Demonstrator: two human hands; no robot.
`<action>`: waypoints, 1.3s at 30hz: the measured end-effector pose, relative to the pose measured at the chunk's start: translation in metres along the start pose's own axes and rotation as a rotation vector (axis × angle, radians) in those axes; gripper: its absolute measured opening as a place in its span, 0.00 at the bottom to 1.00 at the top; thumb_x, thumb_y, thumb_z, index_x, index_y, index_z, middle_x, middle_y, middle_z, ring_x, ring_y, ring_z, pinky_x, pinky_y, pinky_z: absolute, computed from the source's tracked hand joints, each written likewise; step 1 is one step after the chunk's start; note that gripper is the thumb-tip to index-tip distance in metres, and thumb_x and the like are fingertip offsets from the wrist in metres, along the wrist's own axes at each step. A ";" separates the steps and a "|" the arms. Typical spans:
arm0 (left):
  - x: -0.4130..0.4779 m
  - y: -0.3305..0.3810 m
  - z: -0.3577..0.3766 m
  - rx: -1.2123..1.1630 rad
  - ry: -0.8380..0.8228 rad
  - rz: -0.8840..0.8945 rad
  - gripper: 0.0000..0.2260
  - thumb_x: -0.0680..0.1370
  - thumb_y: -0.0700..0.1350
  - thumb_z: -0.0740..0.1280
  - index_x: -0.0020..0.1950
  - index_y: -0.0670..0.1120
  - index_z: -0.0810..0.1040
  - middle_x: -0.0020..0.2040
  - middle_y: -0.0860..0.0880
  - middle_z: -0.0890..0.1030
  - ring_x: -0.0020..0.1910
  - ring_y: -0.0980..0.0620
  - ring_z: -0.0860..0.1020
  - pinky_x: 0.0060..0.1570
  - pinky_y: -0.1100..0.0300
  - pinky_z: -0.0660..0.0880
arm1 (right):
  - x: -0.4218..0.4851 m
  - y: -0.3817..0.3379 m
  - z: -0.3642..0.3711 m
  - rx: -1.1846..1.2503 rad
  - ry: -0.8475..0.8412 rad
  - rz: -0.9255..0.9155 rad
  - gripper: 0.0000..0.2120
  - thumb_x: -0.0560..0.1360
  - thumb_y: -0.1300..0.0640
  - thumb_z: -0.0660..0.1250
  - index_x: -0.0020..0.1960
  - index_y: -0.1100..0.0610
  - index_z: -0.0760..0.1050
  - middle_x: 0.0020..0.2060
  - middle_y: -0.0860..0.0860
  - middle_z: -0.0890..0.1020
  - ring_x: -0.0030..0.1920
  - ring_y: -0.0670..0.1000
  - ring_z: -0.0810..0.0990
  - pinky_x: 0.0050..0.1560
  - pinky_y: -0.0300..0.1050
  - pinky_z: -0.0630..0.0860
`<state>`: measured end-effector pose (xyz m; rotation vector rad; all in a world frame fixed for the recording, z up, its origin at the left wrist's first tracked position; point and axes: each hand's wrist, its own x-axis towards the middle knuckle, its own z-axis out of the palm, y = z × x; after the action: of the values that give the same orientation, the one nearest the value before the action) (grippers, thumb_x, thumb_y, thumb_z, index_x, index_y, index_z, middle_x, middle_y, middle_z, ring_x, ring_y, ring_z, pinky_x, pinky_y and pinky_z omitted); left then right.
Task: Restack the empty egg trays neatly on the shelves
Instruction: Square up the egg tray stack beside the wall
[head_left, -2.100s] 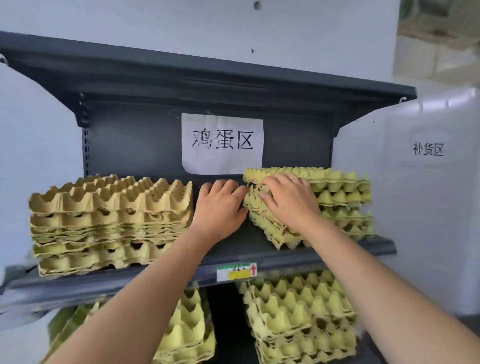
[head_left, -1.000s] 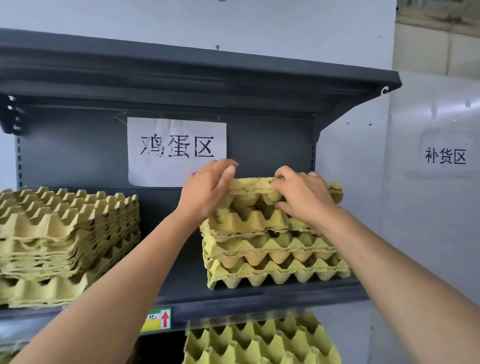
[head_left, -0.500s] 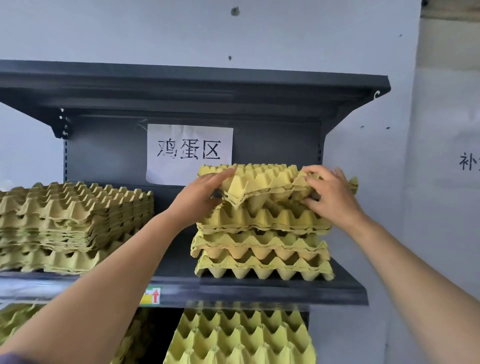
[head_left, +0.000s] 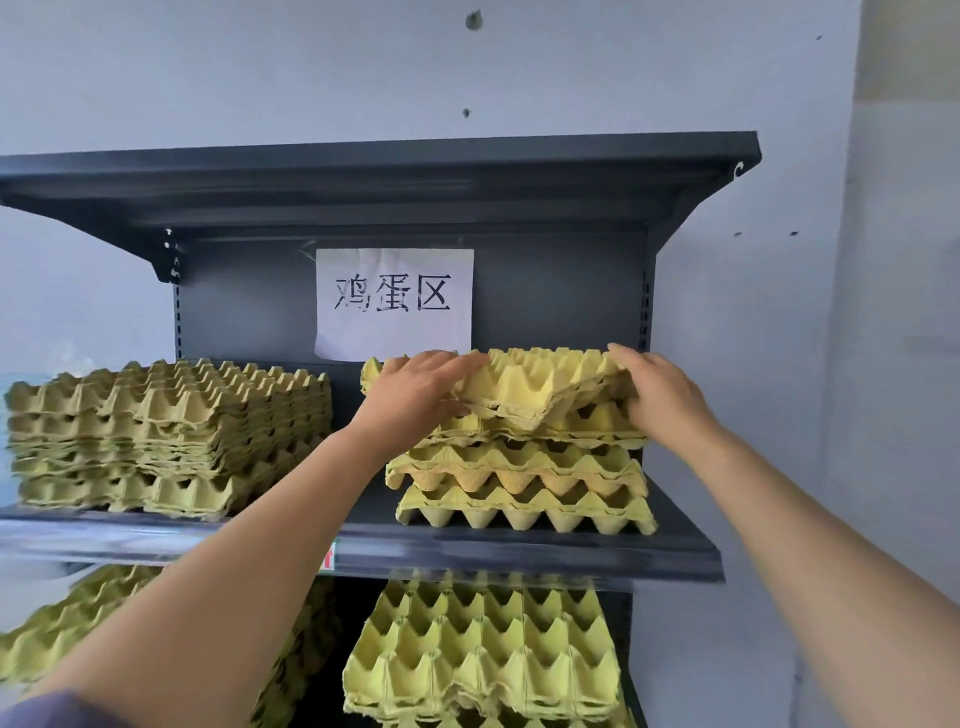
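Yellow-green moulded-pulp egg trays form a short right stack (head_left: 519, 483) on the right half of the dark grey metal shelf (head_left: 519, 553), cups facing down. On that pile lie the top trays (head_left: 540, 384), a thin nested bundle turned askew, so that one corner points toward the camera and hangs over the layers beneath. The left grip (head_left: 415, 389) holds the bundle's left edge, fingers laid across the top and thumb tucked under the rim. The right grip (head_left: 660, 392) holds the right edge, fingers curled over the rim. Both bare forearms reach up from below the shelf.

On the left half of the same shelf stands a taller left stack (head_left: 166, 431) of the same trays, well apart from the right one, its layers unevenly nested. A white paper sign (head_left: 395, 301) with three black handwritten characters is stuck on the shelf's back panel, just behind the held bundle. Below the shelf, more yellow-green lower trays (head_left: 483, 654) lean forward on the right, and another heap of them (head_left: 67, 623) shows on the left, partly hidden by the left forearm. A pale wall (head_left: 467, 67) rises behind.
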<state>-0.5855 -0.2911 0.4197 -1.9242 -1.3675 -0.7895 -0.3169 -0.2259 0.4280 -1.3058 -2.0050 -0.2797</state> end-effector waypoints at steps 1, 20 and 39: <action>-0.001 0.001 0.000 0.002 -0.004 -0.014 0.26 0.76 0.47 0.67 0.73 0.53 0.63 0.65 0.51 0.73 0.67 0.48 0.68 0.62 0.49 0.62 | -0.003 0.000 -0.004 -0.009 -0.001 -0.003 0.29 0.77 0.67 0.58 0.75 0.51 0.61 0.69 0.56 0.69 0.66 0.59 0.69 0.61 0.53 0.72; -0.001 -0.074 0.002 0.027 -0.247 -0.127 0.32 0.77 0.56 0.63 0.77 0.54 0.50 0.74 0.51 0.62 0.74 0.49 0.56 0.69 0.47 0.56 | 0.001 -0.169 -0.014 -0.593 -0.163 -0.203 0.27 0.72 0.36 0.65 0.64 0.52 0.70 0.54 0.51 0.76 0.55 0.56 0.74 0.45 0.49 0.65; 0.025 -0.055 0.011 -0.014 -0.186 0.084 0.27 0.78 0.56 0.61 0.75 0.51 0.57 0.65 0.48 0.69 0.63 0.46 0.68 0.60 0.53 0.65 | 0.019 -0.073 -0.002 -0.291 -0.082 -0.104 0.26 0.75 0.48 0.69 0.71 0.45 0.66 0.66 0.48 0.75 0.66 0.55 0.70 0.64 0.54 0.68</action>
<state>-0.6297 -0.2543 0.4412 -2.0949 -1.3810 -0.5931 -0.3838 -0.2472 0.4564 -1.4089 -2.1652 -0.5950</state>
